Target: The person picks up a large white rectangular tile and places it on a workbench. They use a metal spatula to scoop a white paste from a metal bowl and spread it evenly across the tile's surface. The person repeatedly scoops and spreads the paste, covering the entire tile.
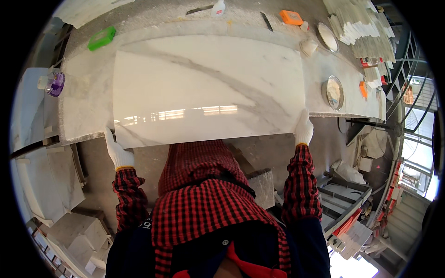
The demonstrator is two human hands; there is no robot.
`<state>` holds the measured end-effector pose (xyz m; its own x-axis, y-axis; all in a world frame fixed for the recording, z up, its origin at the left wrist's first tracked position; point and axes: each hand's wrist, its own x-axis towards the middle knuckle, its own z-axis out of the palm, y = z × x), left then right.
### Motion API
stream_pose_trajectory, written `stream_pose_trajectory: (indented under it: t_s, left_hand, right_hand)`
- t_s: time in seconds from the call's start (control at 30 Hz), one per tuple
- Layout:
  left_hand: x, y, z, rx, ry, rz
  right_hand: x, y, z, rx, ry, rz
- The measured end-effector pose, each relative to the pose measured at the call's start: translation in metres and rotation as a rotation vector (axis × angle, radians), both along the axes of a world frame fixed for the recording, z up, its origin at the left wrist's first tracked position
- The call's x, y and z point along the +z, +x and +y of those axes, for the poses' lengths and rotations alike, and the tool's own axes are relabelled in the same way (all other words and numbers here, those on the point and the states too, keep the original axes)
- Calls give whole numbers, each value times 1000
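A large polished white marble slab with grey veins lies on the stone-topped workbench, its near edge jutting out past the bench toward my body. At the slab's near left corner, my left hand in a white knitted glove grips the edge. My right hand, gloved the same way, holds the near right corner. The fingertips of both hands are partly hidden by the slab. Window light reflects off its glossy face.
A purple-labelled bottle and green box stand left. Rightward are metal bowls, an orange box and stacked stone strips. A white bottle is at the back. A metal frame stands low at right.
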<state>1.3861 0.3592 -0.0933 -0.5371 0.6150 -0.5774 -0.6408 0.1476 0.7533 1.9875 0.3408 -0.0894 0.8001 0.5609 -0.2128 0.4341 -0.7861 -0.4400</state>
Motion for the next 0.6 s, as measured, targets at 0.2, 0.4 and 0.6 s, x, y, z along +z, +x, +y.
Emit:
stream_pose_trajectory:
  t_s: [0.2,0.4,0.6]
  left_hand:
    - [5,-13,-19,-128,71,-174]
    - [15,-26,-47,-90,-46,-48]
    - [15,-31,-50,-84,-98,63]
  right_hand:
    - [13,-1,-3,-10,-120,28]
    - [20,21,-38,-44,-61,61]
    - [61,33,-40,49,39,0]
